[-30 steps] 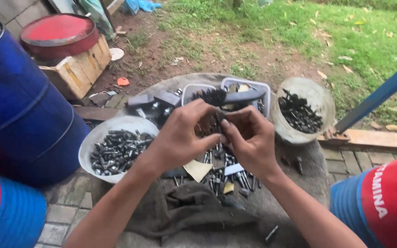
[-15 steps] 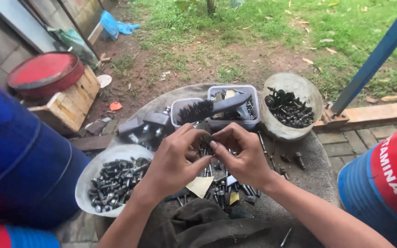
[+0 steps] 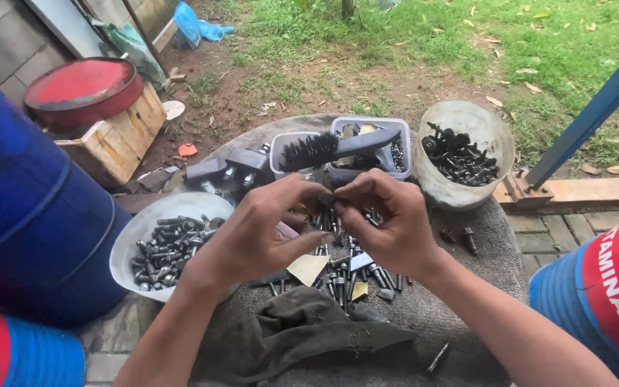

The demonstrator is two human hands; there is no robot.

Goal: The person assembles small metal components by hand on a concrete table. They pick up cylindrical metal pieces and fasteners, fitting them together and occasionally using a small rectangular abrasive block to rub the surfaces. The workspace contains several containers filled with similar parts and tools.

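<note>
Head view is showing both hands meeting over a round cloth-covered table [image 3: 481, 236], the left hand [image 3: 263, 229] and right hand [image 3: 388, 226] pinching a small dark bolt [image 3: 326, 198] between their closed fingertips. That bolt is looking hard, stiff and light, probably a bit greasy, so gripping it by head and shank seems the safest hold. Just below the fingers, a pile of loose bolts [image 3: 345, 269] is lying on the table, and nearer the person a crumpled dark rag [image 3: 302, 330] is resting. Left of the fingers, a white bowl of bolts [image 3: 162, 244] is sitting at the table's rim. Beyond the fingers, a wire brush [image 3: 331, 149] is lying across two plastic tubs [image 3: 381, 125], and to the right a round tub of bolts [image 3: 460, 150] is standing. Open room is looking tight, with blue drums [image 3: 30, 215] crowding both sides.
</note>
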